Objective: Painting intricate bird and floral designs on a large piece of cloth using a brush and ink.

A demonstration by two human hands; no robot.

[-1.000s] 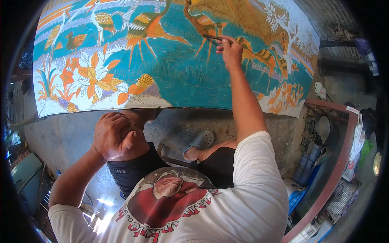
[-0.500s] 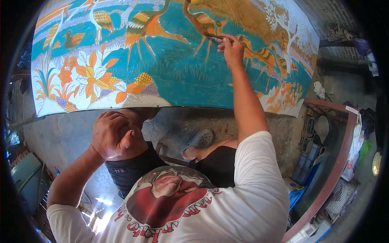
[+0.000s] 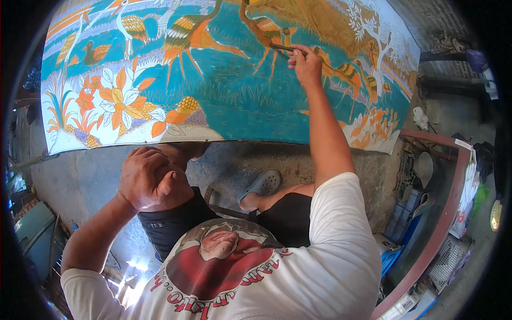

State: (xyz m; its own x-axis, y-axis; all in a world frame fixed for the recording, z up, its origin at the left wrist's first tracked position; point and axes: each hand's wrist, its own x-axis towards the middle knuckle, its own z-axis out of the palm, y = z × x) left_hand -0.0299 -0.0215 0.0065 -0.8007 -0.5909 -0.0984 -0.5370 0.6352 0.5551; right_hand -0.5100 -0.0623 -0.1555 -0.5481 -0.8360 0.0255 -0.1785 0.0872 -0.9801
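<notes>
A large painted cloth panel (image 3: pixel 250 112) spreads across the top of the view, showing orange and brown long-legged birds on teal water. White and orange flowers fill its lower left. My right hand (image 3: pixel 308 66) reaches over it, pinching a thin dark paintbrush (image 3: pixel 282 48). The brush points left, its tip at the lower body of a brown bird (image 3: pixel 261 34) near the top middle; whether it touches the cloth I cannot tell. My left hand (image 3: pixel 144 176) rests on my bent left knee below the panel's near edge, fingers loosely bent, thumb apart, no tool visible in it.
A brown wooden frame (image 3: pixel 453 181) stands at the right, with blue items and a round metal pan (image 3: pixel 424 168) inside it. Beyond it are a white perforated basket (image 3: pixel 448 266) and bags. My foot in a grey clog (image 3: pixel 264 183) is on the concrete floor under the panel.
My right arm has shifted very slightly to the right, the brush staying by the same bird. My left hand stays on the knee.
</notes>
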